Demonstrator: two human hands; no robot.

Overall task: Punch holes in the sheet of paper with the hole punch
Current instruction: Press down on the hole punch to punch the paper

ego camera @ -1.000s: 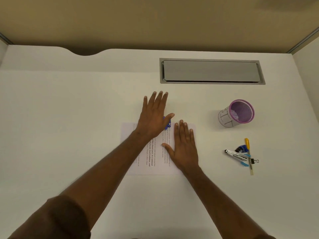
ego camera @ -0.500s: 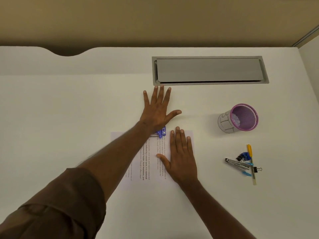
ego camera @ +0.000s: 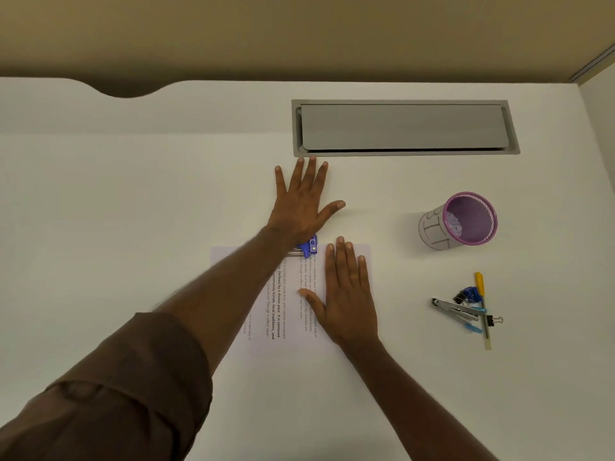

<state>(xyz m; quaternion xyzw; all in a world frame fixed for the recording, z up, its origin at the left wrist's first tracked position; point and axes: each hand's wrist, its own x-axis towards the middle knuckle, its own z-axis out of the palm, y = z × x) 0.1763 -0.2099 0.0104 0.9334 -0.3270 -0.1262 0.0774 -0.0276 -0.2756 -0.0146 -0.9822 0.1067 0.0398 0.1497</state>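
Note:
A printed sheet of paper (ego camera: pixel 293 304) lies flat on the white desk, its far edge toward the back. A blue and metal hole punch (ego camera: pixel 307 249) sits on that far edge, mostly hidden under my left wrist. My left hand (ego camera: pixel 304 204) is spread flat with the heel of the palm on the punch and the fingers stretched out over the desk beyond it. My right hand (ego camera: pixel 347 291) lies flat on the right part of the sheet, fingers apart, holding nothing.
A grey cable hatch (ego camera: pixel 404 128) is set into the desk just past my left fingertips. A purple mesh cup (ego camera: pixel 461 222) stands at the right. Nearer lies a pile of a stapler (ego camera: pixel 456 309), binder clips and pens.
My left hand slid farther back, so its palm heel now rests on the punch instead of the whole hand covering it. The right hand stayed flat on the sheet. The view shifted.

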